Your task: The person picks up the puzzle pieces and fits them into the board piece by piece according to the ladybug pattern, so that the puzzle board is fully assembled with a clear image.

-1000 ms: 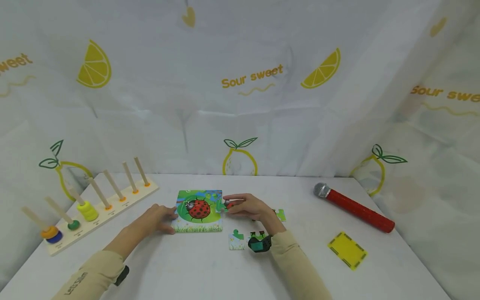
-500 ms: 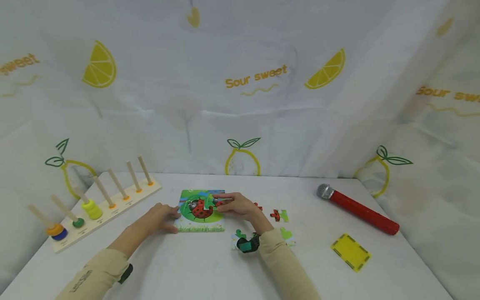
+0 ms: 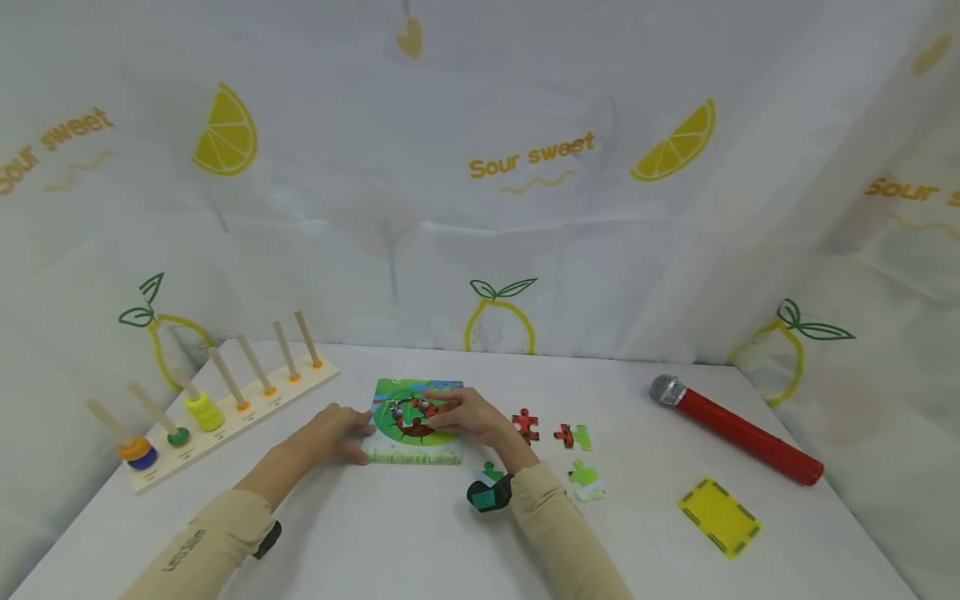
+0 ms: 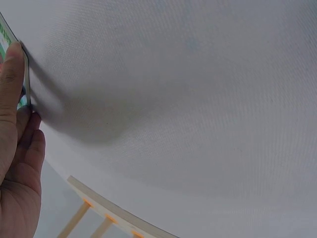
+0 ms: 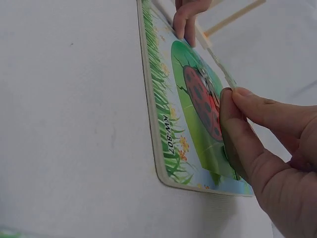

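Note:
A flat ladybug picture board [image 3: 416, 457] lies on the table, the bottom of its picture towards me. My left hand [image 3: 347, 432] rests against its left side, with thumb and fingers set apart along the edge; the left wrist view shows the thumb [image 4: 12, 74] touching that edge. Over the board, my right hand [image 3: 471, 417] pinches a jigsaw piece [image 3: 417, 405] with part of a ladybug's head on it. The right wrist view shows the thumb and index finger meeting on the piece, which is seen nearly edge-on above the printed ladybug [image 5: 203, 101].
Right of the board lie a red jigsaw piece [image 3: 525, 424], a red-and-green one [image 3: 573, 436] and green ones [image 3: 586, 481], partly behind my right wrist. A pegged wooden stand [image 3: 247, 406] is at left; a red microphone [image 3: 738, 431] and yellow card [image 3: 720, 517] are at right.
My right hand has carried the jigsaw piece leftward from the board's right edge to over its picture. The left hand stays at the left edge. The head view has turned slightly left.

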Available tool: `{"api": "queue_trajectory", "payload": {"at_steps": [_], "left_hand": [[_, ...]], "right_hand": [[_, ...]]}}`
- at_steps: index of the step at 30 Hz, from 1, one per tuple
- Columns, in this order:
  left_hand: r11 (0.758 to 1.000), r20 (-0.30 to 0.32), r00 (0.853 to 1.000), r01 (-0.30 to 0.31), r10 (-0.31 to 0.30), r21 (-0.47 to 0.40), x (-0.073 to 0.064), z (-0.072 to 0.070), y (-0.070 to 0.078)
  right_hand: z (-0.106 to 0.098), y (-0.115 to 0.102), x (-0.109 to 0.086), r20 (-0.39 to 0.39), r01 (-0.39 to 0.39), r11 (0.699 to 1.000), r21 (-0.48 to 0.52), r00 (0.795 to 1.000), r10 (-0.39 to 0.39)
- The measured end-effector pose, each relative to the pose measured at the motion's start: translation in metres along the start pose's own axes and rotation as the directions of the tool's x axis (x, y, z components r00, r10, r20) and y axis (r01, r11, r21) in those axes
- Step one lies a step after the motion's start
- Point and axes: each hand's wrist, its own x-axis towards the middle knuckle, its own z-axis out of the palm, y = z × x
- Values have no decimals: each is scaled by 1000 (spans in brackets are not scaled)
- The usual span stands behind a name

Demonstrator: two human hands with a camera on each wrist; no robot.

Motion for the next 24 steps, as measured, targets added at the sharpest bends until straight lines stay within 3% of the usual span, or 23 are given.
{"api": "queue_trajectory", "payload": {"at_steps": [11,16,24], "left_hand": [[999,11,999,39,-39,12,0,-2,2],[999,19,999,44,-45,24,0,-1,1],[999,15,999,46,-46,-4,0,-1,2]], "right_hand": [[3,-5,-4,57,-47,993,107,998,41],[7,-2,-3,36,-34,998,-48,999,36],[11,-2,-2,34,44,970,-237,999,-37]]}}
